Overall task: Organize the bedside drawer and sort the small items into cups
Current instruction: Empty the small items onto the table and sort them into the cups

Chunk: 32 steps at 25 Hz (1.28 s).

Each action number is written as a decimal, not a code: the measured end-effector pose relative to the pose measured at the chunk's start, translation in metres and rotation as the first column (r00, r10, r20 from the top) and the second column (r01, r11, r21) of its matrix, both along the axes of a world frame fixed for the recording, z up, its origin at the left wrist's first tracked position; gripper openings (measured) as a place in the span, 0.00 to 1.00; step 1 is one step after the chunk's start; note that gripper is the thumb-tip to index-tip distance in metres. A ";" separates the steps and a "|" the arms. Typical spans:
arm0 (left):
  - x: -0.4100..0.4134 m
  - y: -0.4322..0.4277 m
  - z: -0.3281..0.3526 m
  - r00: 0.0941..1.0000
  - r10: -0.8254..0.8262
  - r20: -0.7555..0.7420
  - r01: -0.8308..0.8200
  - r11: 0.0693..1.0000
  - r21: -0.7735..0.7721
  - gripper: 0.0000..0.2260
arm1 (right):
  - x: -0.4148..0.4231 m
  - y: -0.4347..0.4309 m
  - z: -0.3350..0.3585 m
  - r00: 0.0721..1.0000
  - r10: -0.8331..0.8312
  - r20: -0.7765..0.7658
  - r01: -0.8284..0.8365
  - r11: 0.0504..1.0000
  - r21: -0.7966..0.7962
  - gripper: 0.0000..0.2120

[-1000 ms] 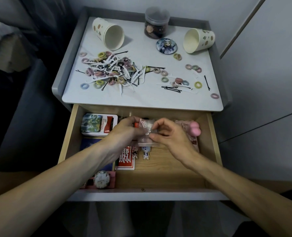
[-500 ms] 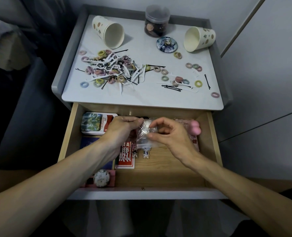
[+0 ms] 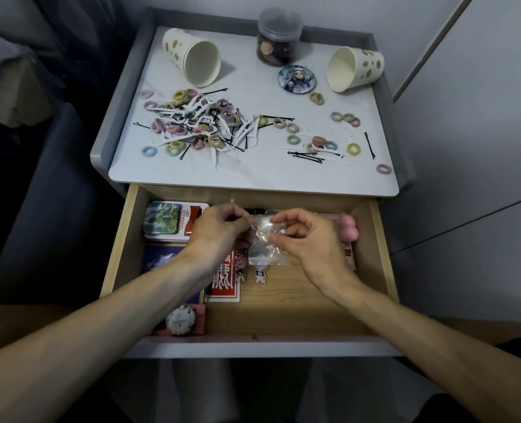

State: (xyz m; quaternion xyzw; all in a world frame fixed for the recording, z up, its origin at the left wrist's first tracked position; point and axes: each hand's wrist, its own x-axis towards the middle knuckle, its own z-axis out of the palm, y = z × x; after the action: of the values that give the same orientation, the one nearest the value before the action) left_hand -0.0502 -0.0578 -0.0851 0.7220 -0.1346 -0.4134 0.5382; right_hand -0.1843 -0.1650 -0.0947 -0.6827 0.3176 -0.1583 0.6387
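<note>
Over the open wooden drawer (image 3: 381,257) both hands hold a small clear plastic bag (image 3: 264,242). My left hand (image 3: 219,230) pinches its upper left edge. My right hand (image 3: 308,239) pinches its right side between thumb and fingers. Two paper cups lie on their sides on the nightstand top (image 3: 253,175): one at the back left (image 3: 193,61), one at the back right (image 3: 354,68). A heap of small hair ties, black hairpins and white floss picks (image 3: 201,123) lies on the left. More hair ties and pins (image 3: 320,145) are scattered on the right.
A clear lidded jar (image 3: 279,36) and a round picture badge (image 3: 297,79) stand at the back. In the drawer lie a card tin (image 3: 167,221), a red-and-white card box (image 3: 225,285), small figure charms (image 3: 260,274), a pink toy (image 3: 349,228) and a round white item on a pink holder (image 3: 181,320).
Both hands have raised the clear bag a little and drawn it out between them; the left hand has shifted slightly left along its top edge.
</note>
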 end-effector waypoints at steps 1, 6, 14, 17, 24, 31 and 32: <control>-0.001 0.000 0.001 0.994 0.029 -0.107 -0.032 0.999 -0.022 0.06 | -0.001 -0.001 0.001 1.000 -0.016 0.012 0.016 0.999 0.049 0.13; -0.004 0.000 0.000 0.939 0.031 -0.343 -0.063 0.994 -0.084 0.05 | -0.002 -0.006 0.004 0.997 -0.049 0.065 0.039 0.988 0.147 0.15; -0.005 0.000 0.003 0.997 -0.063 -0.046 0.060 0.996 -0.065 0.02 | 0.000 -0.006 0.005 0.997 -0.073 -0.030 0.078 0.971 0.227 0.06; -0.007 -0.001 0.003 0.998 -0.068 0.018 0.069 0.996 -0.063 0.01 | 0.001 -0.008 0.004 0.995 -0.065 -0.075 0.077 0.982 0.170 0.05; -0.008 0.000 0.006 0.991 -0.129 0.039 0.129 0.992 0.010 0.10 | 0.000 -0.010 0.007 0.988 -0.142 -0.063 0.153 0.966 0.207 0.06; -0.007 0.003 0.005 0.978 -0.141 -0.153 0.136 0.990 -0.043 0.06 | -0.001 -0.014 0.007 0.973 -0.213 -0.083 0.229 0.927 0.296 0.09; -0.006 0.003 0.005 0.977 -0.142 -0.162 0.136 0.989 -0.049 0.06 | -0.001 -0.015 0.009 0.976 -0.200 -0.080 0.215 0.939 0.269 0.09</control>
State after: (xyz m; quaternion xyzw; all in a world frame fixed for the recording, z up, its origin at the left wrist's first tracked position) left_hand -0.0565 -0.0550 -0.0801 0.6639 -0.1476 -0.5058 0.5307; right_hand -0.1849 -0.1799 -0.0862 -0.5536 0.4229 -0.1615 0.6990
